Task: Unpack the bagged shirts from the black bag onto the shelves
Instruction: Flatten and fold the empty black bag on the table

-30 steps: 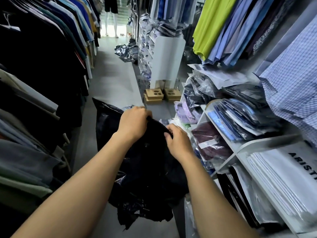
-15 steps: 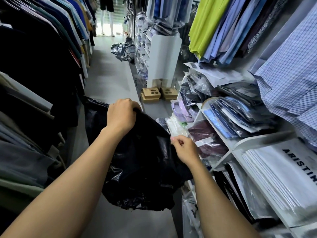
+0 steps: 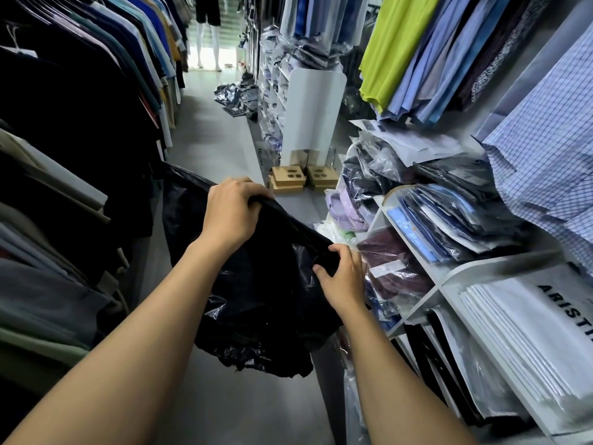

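Observation:
A crumpled black plastic bag (image 3: 256,303) hangs in the aisle in front of me. My left hand (image 3: 232,210) grips its upper rim, fingers curled over the edge. My right hand (image 3: 345,277) grips the rim lower and to the right, close to the white shelves (image 3: 449,274). What the bag holds is hidden. Bagged shirts fill the shelves: a maroon one (image 3: 394,264) right beside my right hand, blue and dark ones (image 3: 449,226) above it, purple ones (image 3: 346,207) further back.
Dark hanging clothes (image 3: 80,155) line the left side of the narrow aisle. Hanging shirts (image 3: 433,53) crowd above the shelves on the right. White flat bags (image 3: 529,332) fill a lower compartment. Cardboard pieces (image 3: 303,178) and another black bag heap (image 3: 237,97) lie on the grey floor ahead.
My hands have spread apart along the bag's rim. The right hand moved down and right toward the shelves, and the bag has been drawn nearer the shelf.

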